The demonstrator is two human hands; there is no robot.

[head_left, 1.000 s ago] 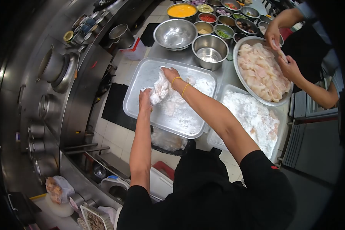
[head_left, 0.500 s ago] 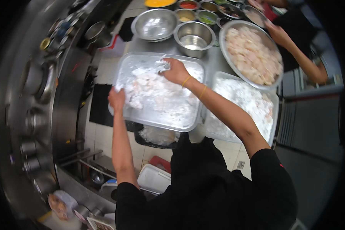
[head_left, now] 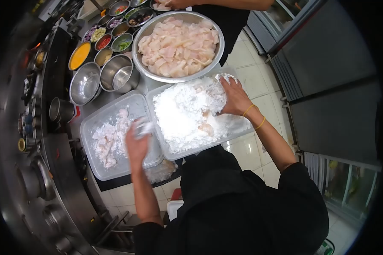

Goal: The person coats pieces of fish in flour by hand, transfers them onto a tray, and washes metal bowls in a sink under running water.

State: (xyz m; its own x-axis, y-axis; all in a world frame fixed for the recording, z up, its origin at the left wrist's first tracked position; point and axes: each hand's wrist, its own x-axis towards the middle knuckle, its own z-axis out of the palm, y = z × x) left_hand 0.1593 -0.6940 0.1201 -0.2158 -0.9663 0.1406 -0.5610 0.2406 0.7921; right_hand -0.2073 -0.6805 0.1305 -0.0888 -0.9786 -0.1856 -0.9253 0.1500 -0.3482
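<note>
My right hand (head_left: 235,97) reaches into the far right side of a plastic tub of white flour (head_left: 178,123). Its fingers are coated white, with thumb and fingers apart, touching the flour. A few pale meat pieces (head_left: 206,128) show through the powder. Over the right part of a second, clear plastic tub (head_left: 98,168) is my left hand (head_left: 138,138); motion smears its whitened fingers, so their grip is unclear. Floured meat pieces (head_left: 108,142) lie inside that tub, left of the hand.
A large metal bowl of raw sliced pale meat (head_left: 178,46) stands beyond the flour. Two metal bowls (head_left: 120,73) and several small ingredient bowls (head_left: 124,42) are at the back left. Another person's arm (head_left: 238,4) is at the top. A stove counter (head_left: 61,165) runs along the left.
The view has turned to the right. My right hand has gone from the left tub to the flour tub. My left hand has left the left tub's rim and is now above its contents.
</note>
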